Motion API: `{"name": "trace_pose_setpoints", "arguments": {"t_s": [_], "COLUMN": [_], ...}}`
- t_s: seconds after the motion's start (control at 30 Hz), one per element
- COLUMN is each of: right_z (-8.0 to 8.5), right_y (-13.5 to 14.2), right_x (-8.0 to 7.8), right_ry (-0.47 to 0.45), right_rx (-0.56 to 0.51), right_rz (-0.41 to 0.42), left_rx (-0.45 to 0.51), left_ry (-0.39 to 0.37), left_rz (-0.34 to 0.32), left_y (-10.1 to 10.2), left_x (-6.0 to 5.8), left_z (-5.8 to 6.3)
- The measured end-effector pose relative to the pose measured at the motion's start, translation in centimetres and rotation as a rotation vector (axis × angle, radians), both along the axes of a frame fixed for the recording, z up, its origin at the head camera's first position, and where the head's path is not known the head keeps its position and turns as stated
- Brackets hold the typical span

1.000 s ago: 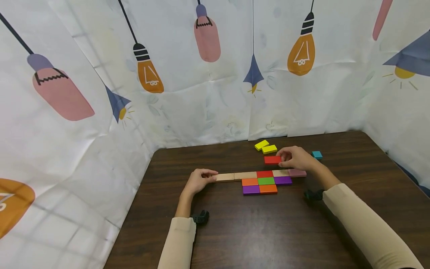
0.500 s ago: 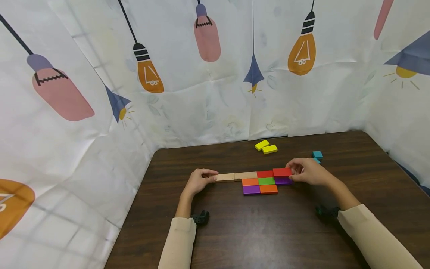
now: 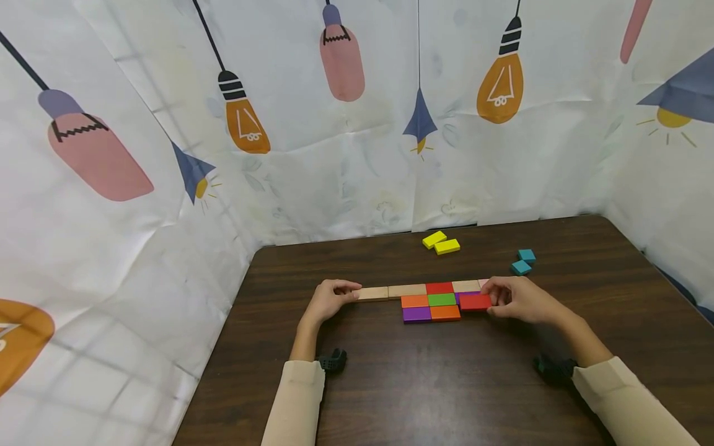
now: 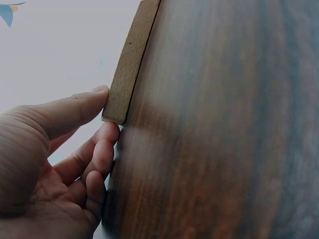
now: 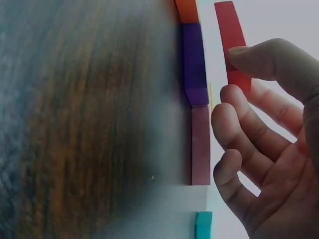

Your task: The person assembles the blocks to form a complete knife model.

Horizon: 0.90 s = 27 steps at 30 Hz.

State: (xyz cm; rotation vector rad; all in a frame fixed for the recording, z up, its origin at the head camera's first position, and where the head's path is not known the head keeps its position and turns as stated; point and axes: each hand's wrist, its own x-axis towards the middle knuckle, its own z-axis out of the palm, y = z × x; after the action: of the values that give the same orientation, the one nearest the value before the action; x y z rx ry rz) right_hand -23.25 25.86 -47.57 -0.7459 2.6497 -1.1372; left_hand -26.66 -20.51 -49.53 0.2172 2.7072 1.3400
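Far left, the left hand is at the end of a plain wooden block — thumb and index finger pinching that end, the other fingers curled in close together. A second plain wooden block butts up against it. Next along, an orange block sits just behind a purple block, then there's a flat red block in the back row, with a green block and another orange block in front of it. Two yellow blocks lie farther back on the table. Then a third wooden block, with another purple block in front. The raised red block mostly hides that purple one in the head view; the right wrist view shows them apart. The right hand pinches its right end between thumb and index — other fingers bent, slightly spread. A pink block ends the back row, and two teal blocks lie beyond.
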Motion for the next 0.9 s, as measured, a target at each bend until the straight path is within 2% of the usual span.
{"name": "trace_pose_setpoints", "arguments": {"t_s": [0.23,0.43,0.9], "right_z": [-0.20,-0.69,0.00], "right_y": [0.04,0.23,0.34], "right_x": [0.06,-0.10,0.02], "right_ry": [-0.050,-0.045,-0.072], "right_rx": [-0.002,0.034,0.081], "right_rz": [0.043,0.057,0.057], "left_rx": [-0.001,-0.003,0.013], "left_ry": [-0.002,-0.003,0.002], "left_rz": [-0.004,-0.001,-0.016], "left_y": [-0.05,-0.05,-0.13], "left_x": [0.01,0.02,-0.05], "left_z": [-0.16,-0.34,-0.02]}}
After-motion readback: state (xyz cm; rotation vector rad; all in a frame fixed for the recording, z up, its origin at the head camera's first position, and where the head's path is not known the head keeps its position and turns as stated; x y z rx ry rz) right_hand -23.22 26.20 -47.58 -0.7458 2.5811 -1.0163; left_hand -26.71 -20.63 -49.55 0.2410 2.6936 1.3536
